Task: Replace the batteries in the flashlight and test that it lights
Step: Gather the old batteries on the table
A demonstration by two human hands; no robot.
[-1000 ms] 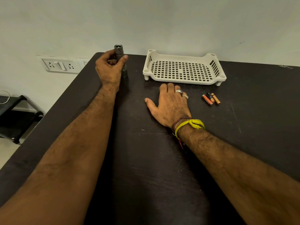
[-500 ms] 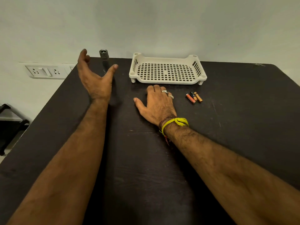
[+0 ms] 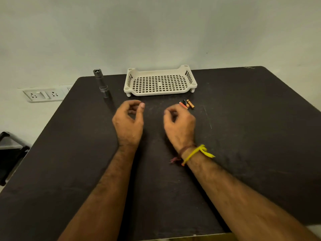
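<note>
Meanwhile, Both Hands Hung Empty Over the Table

Upright near the far left corner of the dark table [image 3: 243, 136] stood the grey flashlight [image 3: 101, 83], resting on one end and touched by nothing. Just to its right, along the far edge, sat a cream perforated tray [image 3: 160, 92] on short feet, its floor bare. A small cluster of batteries [image 3: 187, 104], orange and black, lay side by side on the tabletop just in front of the tray's right end.

The left hand [image 3: 129, 121] hovered in the middle of the table, nearer the person than the flashlight and well apart from it. Its fingers [image 3: 142, 106] were loosely curled inward, thumb and forefinger close together but gripping nothing. The right hand [image 3: 179, 123] hung beside it at about the same depth, likewise curled into a slack half-fist with nothing visible inside; its knuckles came near the closest battery, though whether they touched it could not be told. A yellow thread [image 3: 198, 153] and a darker reddish one were tied round the right wrist.

Both forearms reached in from the near edge. On the pale wall to the left, a white socket panel [image 3: 44, 95] showed at table height
</note>
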